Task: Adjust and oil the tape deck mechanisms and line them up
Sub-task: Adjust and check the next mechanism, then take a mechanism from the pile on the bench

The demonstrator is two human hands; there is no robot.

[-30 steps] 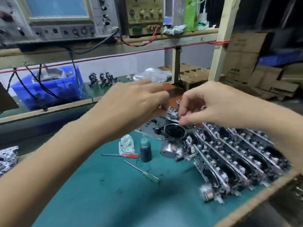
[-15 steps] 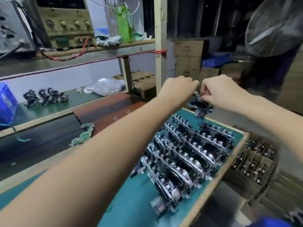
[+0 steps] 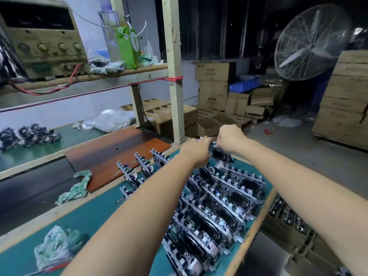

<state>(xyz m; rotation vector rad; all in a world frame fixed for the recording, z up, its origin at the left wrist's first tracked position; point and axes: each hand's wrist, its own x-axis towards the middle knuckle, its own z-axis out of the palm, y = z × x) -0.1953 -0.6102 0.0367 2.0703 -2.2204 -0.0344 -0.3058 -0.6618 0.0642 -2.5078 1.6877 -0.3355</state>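
I hold one silver-and-black metal tape deck mechanism (image 3: 218, 153) between both hands at the far end of the green bench mat (image 3: 103, 212), right at arm's reach. My left hand (image 3: 196, 149) grips its left end, fingers curled around the frame. My right hand (image 3: 231, 139) is fisted over its right end, knuckles up; its fingertips are hidden, so I judge it pinches the top edge but cannot see exactly where.

The relation that matters: the held unit hangs just above and beyond the last standing piece in the rows of upright tape deck mechanisms (image 3: 215, 206), which stretch back from there toward me. Its long axis runs left to right between my hands, roughly parallel to the long metal rails of the units in that block. So the open slot lies straight below and slightly toward me from my hands, not off to either side.

Both hands are equally close. I judge the next move is to lower the unit level, keeping that axis parallel to its neighbour, so it stands in line behind the row. The far corner of the mat is near, leaving little room for overshoot.
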